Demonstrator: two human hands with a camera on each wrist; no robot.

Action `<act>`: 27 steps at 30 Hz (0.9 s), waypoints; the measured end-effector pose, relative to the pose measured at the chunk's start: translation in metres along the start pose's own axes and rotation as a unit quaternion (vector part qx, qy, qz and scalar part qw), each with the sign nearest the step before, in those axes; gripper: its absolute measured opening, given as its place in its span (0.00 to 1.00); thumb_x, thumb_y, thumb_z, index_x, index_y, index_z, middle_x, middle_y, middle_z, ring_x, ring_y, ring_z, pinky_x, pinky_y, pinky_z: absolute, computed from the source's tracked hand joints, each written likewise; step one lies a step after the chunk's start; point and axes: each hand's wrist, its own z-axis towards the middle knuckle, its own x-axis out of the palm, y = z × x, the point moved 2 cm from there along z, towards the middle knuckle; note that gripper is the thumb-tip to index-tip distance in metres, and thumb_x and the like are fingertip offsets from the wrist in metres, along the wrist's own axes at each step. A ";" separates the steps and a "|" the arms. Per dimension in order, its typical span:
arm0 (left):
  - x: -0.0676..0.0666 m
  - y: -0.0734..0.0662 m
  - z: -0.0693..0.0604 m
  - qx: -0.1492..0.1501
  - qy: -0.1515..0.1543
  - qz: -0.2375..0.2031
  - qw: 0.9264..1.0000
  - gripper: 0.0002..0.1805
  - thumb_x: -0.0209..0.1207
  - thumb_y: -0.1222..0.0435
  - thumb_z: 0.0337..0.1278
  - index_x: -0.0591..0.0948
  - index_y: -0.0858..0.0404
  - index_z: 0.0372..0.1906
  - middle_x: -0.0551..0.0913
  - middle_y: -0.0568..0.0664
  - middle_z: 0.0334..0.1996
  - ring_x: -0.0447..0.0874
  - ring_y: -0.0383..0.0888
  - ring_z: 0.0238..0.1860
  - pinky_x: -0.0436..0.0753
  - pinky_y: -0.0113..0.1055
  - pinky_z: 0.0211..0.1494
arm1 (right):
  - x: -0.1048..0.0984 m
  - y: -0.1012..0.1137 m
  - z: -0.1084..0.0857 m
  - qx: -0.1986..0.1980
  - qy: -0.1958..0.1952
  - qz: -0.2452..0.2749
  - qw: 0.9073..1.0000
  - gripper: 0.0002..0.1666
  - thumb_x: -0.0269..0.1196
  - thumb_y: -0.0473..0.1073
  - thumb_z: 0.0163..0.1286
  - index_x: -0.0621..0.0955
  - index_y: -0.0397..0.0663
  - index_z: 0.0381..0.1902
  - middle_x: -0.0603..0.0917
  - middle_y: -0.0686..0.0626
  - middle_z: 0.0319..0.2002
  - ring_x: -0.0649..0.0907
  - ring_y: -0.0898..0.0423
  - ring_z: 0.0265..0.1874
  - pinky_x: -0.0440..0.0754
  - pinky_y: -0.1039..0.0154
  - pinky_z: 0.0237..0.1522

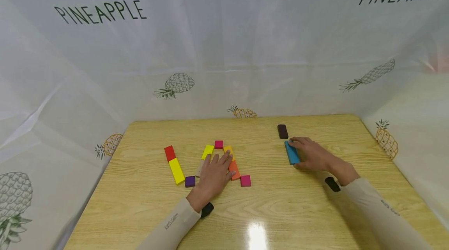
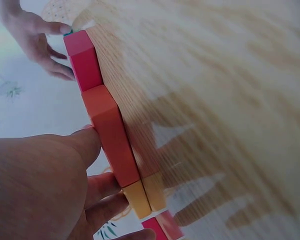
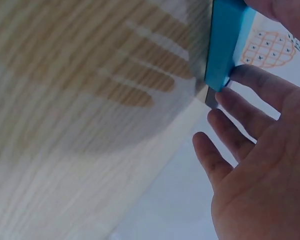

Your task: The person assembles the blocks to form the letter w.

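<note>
My right hand [image 1: 313, 155] pinches a long blue block [image 1: 292, 153] between thumb and index finger, the other fingers held out straight in the right wrist view. Just beyond it lies a dark brown block [image 1: 282, 131]. With fingers spread, my left hand [image 1: 214, 174] rests over an arched group of blocks. Its fingers touch an orange block [image 1: 234, 170] and a light-orange block [image 1: 229, 149]. A small pink block [image 1: 219, 144] tops the group; a yellow block [image 1: 207, 151] and a partly covered beige block [image 1: 200, 167] form its left side.
A purple block [image 1: 190, 181] and a magenta block [image 1: 245, 180] sit at the group's lower corners. Farther left, a red block [image 1: 170, 153] meets a long yellow block [image 1: 177, 171] end to end. A pineapple-print sheet [image 1: 224, 47] encloses the wooden table [image 1: 140, 211].
</note>
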 end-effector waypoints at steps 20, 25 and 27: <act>-0.001 0.000 -0.002 -0.001 0.002 -0.002 1.000 0.32 0.53 0.45 0.80 0.73 0.55 0.78 0.70 0.47 0.79 0.74 0.53 0.73 0.66 0.56 0.78 | 0.027 0.072 0.010 -0.004 -0.087 -0.046 0.995 0.47 0.82 0.53 0.58 0.79 0.36 0.70 0.79 0.36 0.64 0.77 0.36 0.62 0.77 0.33 0.61; -0.003 -0.001 -0.002 0.001 0.001 0.001 1.000 0.32 0.54 0.45 0.80 0.73 0.55 0.78 0.70 0.47 0.79 0.74 0.53 0.73 0.66 0.56 0.78 | 0.032 0.090 0.018 -0.012 -0.094 -0.053 0.994 0.47 0.82 0.54 0.58 0.79 0.37 0.69 0.79 0.36 0.63 0.78 0.36 0.62 0.77 0.33 0.62; -0.004 -0.001 -0.002 0.002 -0.002 0.005 1.000 0.32 0.54 0.45 0.80 0.73 0.55 0.78 0.70 0.47 0.79 0.74 0.53 0.72 0.67 0.56 0.77 | 0.035 0.095 0.020 -0.012 -0.094 -0.053 0.994 0.47 0.82 0.54 0.58 0.79 0.37 0.69 0.79 0.36 0.63 0.78 0.36 0.63 0.77 0.33 0.63</act>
